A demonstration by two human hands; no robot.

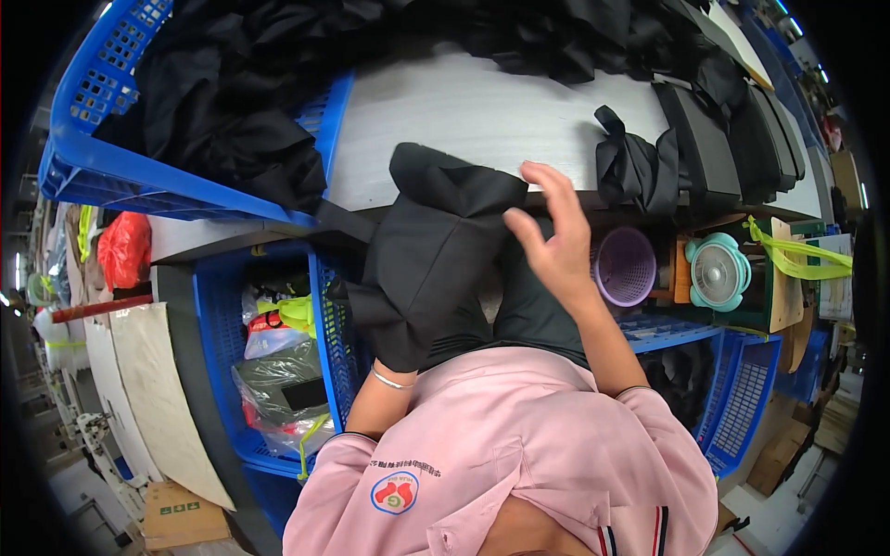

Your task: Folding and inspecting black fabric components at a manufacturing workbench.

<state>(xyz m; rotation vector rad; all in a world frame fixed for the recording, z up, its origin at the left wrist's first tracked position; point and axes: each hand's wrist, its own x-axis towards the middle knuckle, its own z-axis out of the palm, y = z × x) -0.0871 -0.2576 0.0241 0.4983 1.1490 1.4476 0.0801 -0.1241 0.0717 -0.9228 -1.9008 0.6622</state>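
A black sewn fabric piece (426, 259), shaped like a pouch or cover with a seam down its middle, hangs over my lap at the table's front edge. My left forearm (378, 408), with a silver bangle at the wrist, runs up under the fabric. Cloth hides the left hand and its fingers. At the piece's upper right edge is my right hand (561, 246), its thumb and fingers spread apart and nothing visible between them. Whether its fingertips touch the cloth I cannot tell.
On the pale table (445, 102), black fabric (575, 37) is heaped at the back. A blue basket (176, 181) of black fabric stands left, and black pieces (700, 148) stand right. Below are a blue crate (218, 371) with bagged items, a purple basket (626, 267) and a teal fan (718, 271).
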